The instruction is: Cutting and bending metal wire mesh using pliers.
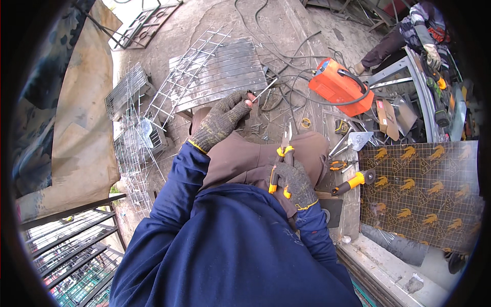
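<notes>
The thin metal rod (pixel 265 89) sits pinched between the thumb and fingertips of your gloved left hand (pixel 224 120), just at the tabletop's near edge. Your right hand (pixel 294 183) grips yellow-and-black pliers (pixel 288 156) above your thigh, tips pointing away from you. Beyond, a metal lattice (pixel 192 71) overlaps the left part of the lined metal tabletop (pixel 248 56); its bars already cross in a grid — whether every joint is fixed is too small to tell — and your rod is still separate. The lattice juts past the tabletop's edges. Black cables (pixel 296 53) clutter the right side, toward the orange machine (pixel 330 88); bare floor (pixel 204 20) opens beyond.
</notes>
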Available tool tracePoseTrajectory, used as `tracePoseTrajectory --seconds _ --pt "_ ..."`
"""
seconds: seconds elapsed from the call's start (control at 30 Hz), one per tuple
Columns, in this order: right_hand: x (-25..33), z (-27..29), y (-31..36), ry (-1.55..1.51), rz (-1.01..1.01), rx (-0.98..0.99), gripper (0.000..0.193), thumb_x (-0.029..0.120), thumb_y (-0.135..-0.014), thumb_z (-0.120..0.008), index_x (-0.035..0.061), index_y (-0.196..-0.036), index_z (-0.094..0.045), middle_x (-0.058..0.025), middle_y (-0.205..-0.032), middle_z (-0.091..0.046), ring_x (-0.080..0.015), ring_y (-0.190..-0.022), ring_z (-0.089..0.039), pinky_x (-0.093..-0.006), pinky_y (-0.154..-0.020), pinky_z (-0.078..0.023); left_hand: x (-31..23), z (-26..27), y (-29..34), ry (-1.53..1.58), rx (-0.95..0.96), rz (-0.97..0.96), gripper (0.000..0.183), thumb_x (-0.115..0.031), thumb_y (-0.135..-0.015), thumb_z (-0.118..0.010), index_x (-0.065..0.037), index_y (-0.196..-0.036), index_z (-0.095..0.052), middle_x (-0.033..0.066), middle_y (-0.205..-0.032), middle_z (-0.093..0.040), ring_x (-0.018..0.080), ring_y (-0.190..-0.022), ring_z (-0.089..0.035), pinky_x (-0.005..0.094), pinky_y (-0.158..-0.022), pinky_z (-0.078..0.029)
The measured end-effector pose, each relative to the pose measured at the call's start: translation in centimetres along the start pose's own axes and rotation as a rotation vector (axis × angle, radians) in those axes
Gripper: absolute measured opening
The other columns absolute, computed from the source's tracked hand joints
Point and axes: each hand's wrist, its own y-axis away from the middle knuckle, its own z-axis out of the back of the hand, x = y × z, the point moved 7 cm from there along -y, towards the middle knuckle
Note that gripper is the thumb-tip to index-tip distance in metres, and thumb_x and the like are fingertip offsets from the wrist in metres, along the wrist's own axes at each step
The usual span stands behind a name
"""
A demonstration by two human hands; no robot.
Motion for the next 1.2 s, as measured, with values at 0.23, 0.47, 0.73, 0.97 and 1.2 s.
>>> tracePoseTrajectory --seconds 0.23,0.47,0.73,0.97,1.2 --pt "0.6 -2.1 1.9 0.328 0.562 0.261 0.024 0.011 -0.097 -0.056 -0.0051 -0.113 -0.063 -0.0126 -0.102 -0.067 -0.0205 -0.09 -0.069 -0.0342 -0.081 -0.058 -0.4 0.1 0.4 -0.103 0.025 -0.13 0.03 -0.034 -0.101 -0.058 -0.007 -0.114 -0.065 -0.0055 -0.081 -0.055 0.0041 -0.07 -0.049 0.022 -0.064 -0.042" --pt "3.1 -4.0 1.5 0.38 0.193 0.181 0.029 0.009 -0.095 -0.057 -0.003 -0.122 -0.058 -0.016 -0.112 -0.063 -0.0253 -0.093 -0.068 -0.034 -0.079 -0.056 -1.0 -1.8 1.1 -0.197 0.198 -0.17 0.028 -0.028 -0.104 -0.052 -0.004 -0.115 -0.061 0.0005 -0.098 -0.057 0.0084 -0.087 -0.05 0.0261 -0.08 -0.044" --pt "1.9 -4.6 2.7 0.135 0.309 0.403 0.036 0.007 -0.092 -0.063 0.0 -0.127 -0.058 -0.0196 -0.117 -0.064 -0.0277 -0.104 -0.066 -0.0416 -0.088 -0.057 -1.4 -1.5 1.3 -0.195 0.123 -0.225 0.03 -0.03 -0.102 -0.056 -0.006 -0.118 -0.063 -0.0029 -0.089 -0.058 0.0057 -0.073 -0.051 0.0229 -0.066 -0.044" --pt "2.0 -6.6 4.1 -0.525 -0.181 0.587 0.057 0.008 -0.095 -0.059 0.0058 -0.146 -0.034 -0.0247 -0.139 -0.049 -0.0386 -0.125 -0.054 -0.0553 -0.098 -0.051 -1.9 -0.5 2.4 -0.207 0.114 -0.194 0.027 -0.029 -0.101 -0.057 -0.005 -0.113 -0.065 -0.0008 -0.086 -0.06 0.0064 -0.074 -0.055 0.0241 -0.064 -0.046" --pt "4.5 -8.2 5.8 -0.302 -0.124 0.561 0.055 0.007 -0.097 -0.057 0.0035 -0.146 -0.033 -0.0251 -0.131 -0.056 -0.0361 -0.113 -0.063 -0.0462 -0.088 -0.057 -2.6 0.2 3.8 -0.31 0.146 -0.132 0.031 -0.028 -0.103 -0.055 -0.004 -0.121 -0.062 0.0021 -0.099 -0.06 0.0079 -0.082 -0.054 0.0251 -0.075 -0.047"
